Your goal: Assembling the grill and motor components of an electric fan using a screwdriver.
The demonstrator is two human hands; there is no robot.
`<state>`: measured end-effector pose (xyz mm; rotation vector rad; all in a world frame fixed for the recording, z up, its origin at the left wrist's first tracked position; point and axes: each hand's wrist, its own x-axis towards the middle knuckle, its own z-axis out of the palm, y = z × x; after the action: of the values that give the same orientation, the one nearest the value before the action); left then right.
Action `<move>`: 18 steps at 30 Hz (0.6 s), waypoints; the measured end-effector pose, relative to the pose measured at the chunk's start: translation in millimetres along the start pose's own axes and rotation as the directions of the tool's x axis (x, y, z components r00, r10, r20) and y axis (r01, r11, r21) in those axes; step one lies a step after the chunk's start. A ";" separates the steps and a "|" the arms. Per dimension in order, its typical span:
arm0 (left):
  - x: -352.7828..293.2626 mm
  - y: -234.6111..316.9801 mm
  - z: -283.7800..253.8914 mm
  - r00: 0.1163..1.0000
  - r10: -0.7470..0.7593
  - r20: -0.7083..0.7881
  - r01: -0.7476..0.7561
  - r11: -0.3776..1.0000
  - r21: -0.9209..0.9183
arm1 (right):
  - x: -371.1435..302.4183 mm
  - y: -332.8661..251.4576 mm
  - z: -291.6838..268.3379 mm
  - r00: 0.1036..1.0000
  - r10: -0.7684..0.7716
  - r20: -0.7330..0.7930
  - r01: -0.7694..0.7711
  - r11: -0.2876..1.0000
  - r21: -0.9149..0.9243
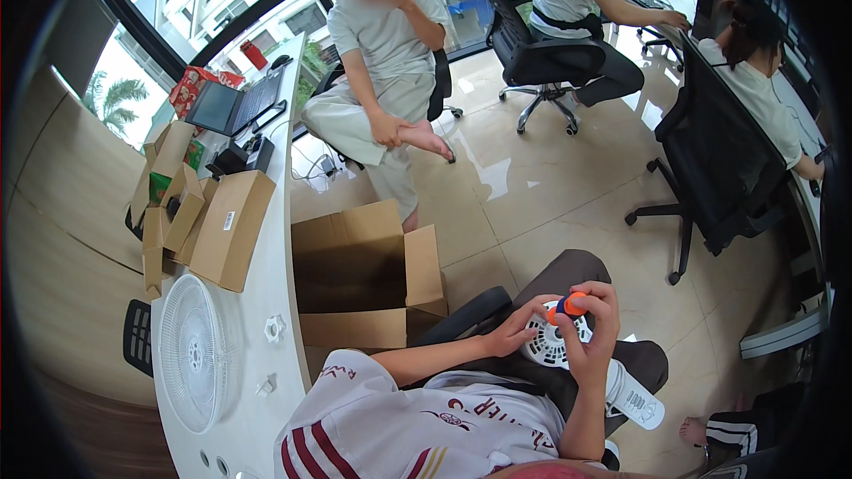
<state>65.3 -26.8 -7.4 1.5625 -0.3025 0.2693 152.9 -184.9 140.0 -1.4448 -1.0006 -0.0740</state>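
Note:
A white fan body rests on my lap, its round slotted motor housing point(543, 348) facing up and its white stem with a control panel point(637, 399) pointing to the lower right. My left hand point(513, 330) grips the left rim of the housing, with fingertips close to the tool. Above the housing, my right hand point(596, 324) holds a short orange-and-blue screwdriver point(568, 306) between thumb and fingers. The screwdriver's tip and whatever it touches are hidden.
On the white table point(257, 417) at left lie a white fan grille point(193, 355), small white parts point(275, 329), cardboard boxes point(232, 231) and a laptop point(235, 106). An opened carton point(351, 275) stands beside the table. A person point(386, 53) sits opposite; others sit farther right near black chairs point(723, 151).

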 end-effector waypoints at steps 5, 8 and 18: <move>0.0 0.9 -0.5 0.999 -0.050 0.003 0.050 0.998 -0.036 | -0.6 -2.5 16.1 0.996 -0.016 -0.090 0.015 1.000 -0.014; -2.5 -0.3 -0.6 0.999 -0.037 -0.023 0.037 0.999 0.020 | 1.3 -6.8 13.3 0.993 -0.040 -0.112 0.032 0.997 -0.073; -5.1 -4.9 0.2 0.999 -0.041 -0.026 0.041 0.999 -0.003 | -1.9 -7.8 10.1 1.000 0.014 -0.025 -0.014 1.000 -0.019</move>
<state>62.3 -26.8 -13.8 1.5600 -0.2498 0.2574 141.9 -178.9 143.0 -1.4645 -0.9718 -0.0913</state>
